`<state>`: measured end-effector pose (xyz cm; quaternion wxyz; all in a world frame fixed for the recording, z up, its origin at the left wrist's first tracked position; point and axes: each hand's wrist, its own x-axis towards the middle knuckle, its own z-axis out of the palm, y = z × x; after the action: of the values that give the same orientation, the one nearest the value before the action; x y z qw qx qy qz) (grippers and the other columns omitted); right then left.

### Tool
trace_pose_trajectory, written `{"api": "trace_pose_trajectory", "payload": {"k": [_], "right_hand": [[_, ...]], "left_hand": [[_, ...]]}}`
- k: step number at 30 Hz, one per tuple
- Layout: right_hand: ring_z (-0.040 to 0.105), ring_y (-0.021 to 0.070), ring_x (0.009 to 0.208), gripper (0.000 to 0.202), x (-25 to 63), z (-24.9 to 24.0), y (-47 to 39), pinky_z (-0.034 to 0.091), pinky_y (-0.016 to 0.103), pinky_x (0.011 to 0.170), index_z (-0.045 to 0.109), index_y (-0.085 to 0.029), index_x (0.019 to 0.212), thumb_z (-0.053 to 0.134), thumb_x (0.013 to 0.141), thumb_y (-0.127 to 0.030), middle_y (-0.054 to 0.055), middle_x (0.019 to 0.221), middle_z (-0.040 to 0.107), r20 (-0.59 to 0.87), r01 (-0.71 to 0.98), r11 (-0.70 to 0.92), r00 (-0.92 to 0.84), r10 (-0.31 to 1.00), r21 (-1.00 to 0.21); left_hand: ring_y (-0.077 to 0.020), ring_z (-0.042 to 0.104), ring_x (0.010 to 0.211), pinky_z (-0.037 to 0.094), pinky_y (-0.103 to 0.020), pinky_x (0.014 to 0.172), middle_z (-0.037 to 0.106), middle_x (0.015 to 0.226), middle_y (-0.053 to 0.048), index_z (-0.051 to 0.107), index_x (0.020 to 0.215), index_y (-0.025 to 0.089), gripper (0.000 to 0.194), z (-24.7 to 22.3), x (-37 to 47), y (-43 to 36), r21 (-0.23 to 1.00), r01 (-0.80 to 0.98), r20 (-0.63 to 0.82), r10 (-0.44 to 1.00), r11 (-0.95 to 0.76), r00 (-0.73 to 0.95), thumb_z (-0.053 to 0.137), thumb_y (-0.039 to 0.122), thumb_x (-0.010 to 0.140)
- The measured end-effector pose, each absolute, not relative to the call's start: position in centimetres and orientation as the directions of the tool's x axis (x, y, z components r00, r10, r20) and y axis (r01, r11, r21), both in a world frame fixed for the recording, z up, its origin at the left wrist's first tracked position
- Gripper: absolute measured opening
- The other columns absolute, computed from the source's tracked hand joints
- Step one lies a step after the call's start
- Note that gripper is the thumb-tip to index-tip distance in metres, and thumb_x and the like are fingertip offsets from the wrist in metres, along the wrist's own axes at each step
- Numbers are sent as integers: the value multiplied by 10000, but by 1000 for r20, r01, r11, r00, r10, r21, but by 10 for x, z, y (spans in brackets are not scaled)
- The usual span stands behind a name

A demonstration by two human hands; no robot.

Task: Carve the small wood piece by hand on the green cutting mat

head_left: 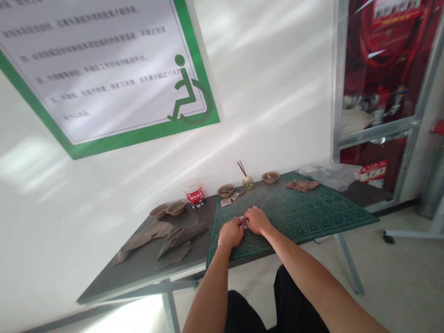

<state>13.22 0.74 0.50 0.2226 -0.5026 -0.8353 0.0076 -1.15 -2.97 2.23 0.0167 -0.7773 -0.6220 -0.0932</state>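
Note:
My left hand [231, 232] and my right hand [255, 220] meet over the green cutting mat [291, 212], near its front left part. Both have their fingers closed and bent inward around a small pale piece [243, 222], which shows only in the gap between them. My fingers cover most of it, so its kind cannot be made out. Beyond my hands, small light squares [226, 202] lie on the mat by a bowl of small bits [226, 190].
Brown-grey cloths [176, 240] and two bowls [176, 207] occupy the table's left side. A white tub with a red label [194, 194], a small jar with sticks [248, 181] and another bowl [270, 177] line the wall. A crumpled brown cloth [303, 185] and clear plastic bag [333, 175] lie right.

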Motion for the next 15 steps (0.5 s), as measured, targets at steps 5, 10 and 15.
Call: {"api": "trace_pose_trajectory", "payload": {"k": [5,10,15], "right_hand": [[474,198,966,264,132,4,8,333,295,807,664,-203,881,406,881,-254,59,963,630,377,837,494,-390,840,-236],[477,197,972,262,131,3,9,335,295,809,657,-198,891,402,885,-255,63,968,629,369,843,485,-385,846,-233],[480,197,966,253,131,1,10,335,296,815,655,-194,869,409,878,-254,64,961,630,377,841,489,-387,842,-230]], "left_hand": [[-182,473,1193,363,-293,993,560,1262,-5,589,1152,281,374,22,-11,-30,100,968,170,963,-229,210,386,255,839],[-182,458,1210,346,-293,1011,556,1268,0,584,1165,285,380,25,-9,-32,104,973,146,970,-208,192,388,247,842],[-187,473,1194,354,-291,1000,553,1271,1,590,1155,288,369,25,-9,-32,100,972,159,967,-214,197,396,257,842]]}}
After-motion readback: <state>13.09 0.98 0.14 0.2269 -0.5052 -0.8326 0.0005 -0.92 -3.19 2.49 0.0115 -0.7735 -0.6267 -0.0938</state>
